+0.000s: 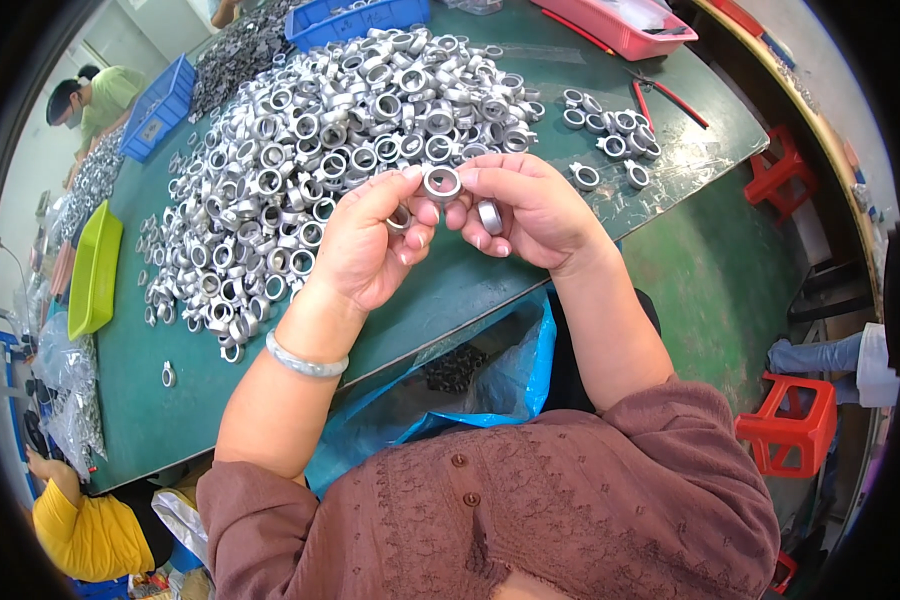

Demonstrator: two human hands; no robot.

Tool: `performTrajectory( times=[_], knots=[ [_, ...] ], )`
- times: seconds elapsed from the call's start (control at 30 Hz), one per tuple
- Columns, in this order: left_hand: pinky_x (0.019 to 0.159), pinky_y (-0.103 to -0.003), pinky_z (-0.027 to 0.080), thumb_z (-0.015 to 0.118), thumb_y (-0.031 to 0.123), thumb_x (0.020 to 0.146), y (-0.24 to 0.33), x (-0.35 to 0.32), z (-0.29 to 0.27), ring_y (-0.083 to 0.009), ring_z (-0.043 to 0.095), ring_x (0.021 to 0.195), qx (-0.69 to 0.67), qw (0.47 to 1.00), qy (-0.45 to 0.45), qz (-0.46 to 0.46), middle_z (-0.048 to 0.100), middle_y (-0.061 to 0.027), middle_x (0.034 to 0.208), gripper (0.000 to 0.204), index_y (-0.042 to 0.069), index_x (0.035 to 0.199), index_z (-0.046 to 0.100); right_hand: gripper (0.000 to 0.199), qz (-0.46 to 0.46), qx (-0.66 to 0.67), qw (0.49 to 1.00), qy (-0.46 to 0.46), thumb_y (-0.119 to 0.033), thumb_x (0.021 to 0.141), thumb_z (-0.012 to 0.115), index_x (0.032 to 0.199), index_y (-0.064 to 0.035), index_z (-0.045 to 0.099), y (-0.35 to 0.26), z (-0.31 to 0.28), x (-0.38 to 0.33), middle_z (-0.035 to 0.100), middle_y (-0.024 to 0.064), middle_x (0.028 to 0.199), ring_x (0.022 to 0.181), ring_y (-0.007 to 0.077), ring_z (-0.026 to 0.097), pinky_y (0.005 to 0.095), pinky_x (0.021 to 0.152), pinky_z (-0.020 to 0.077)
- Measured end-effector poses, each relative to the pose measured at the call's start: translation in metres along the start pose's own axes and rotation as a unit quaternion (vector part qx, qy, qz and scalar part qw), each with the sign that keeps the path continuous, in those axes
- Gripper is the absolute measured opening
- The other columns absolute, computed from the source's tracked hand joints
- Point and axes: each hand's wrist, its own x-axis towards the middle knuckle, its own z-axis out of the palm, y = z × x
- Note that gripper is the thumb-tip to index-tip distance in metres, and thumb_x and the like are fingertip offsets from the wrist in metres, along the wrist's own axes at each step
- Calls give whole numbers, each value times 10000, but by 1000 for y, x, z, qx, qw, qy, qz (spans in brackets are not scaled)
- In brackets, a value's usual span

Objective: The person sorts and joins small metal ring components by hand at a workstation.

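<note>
Between my fingertips, at the front of a large heap of silver metal rings (370, 110), is one metal ring (442, 182) with its opening facing me. My left hand (370, 235) pinches its left side, and a second ring (399, 219) is tucked in the same hand's fingers. On the other side my right hand (530, 205) grips the ring's right edge. Another ring (490, 217) sits in the curled fingers of my right hand. Both hands are raised over the green table (400, 320), close to its near edge.
Several rings (615, 130) lie apart at right, near red-handled pliers (670, 103). A green tray (95, 270) and blue bins (158, 108) stand left, a pink tray (625, 25) far right. A blue plastic bag (520, 370) opens below the edge. Co-workers are at left; red stools (790, 425) right.
</note>
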Motion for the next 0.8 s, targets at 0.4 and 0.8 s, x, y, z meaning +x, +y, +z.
performTrajectory(
  times=[0.4,0.8],
  knots=[
    [381,-165,308,487,224,876,1,0,1,-68,378,442,-12,1000,-2,-10,519,-29,635,221,12,856,548,182,5,-3,1000,1,-164,864,501,834,-1,576,0,1,0,602,74,661,475,99,550,188,346,383],
    [454,-184,375,507,187,879,-6,5,-7,-77,487,565,-15,1000,-27,2,531,-13,676,148,61,811,544,153,-37,-119,992,29,-175,857,546,807,-32,566,-1,11,-5,568,19,667,489,55,498,164,392,360]
  ],
)
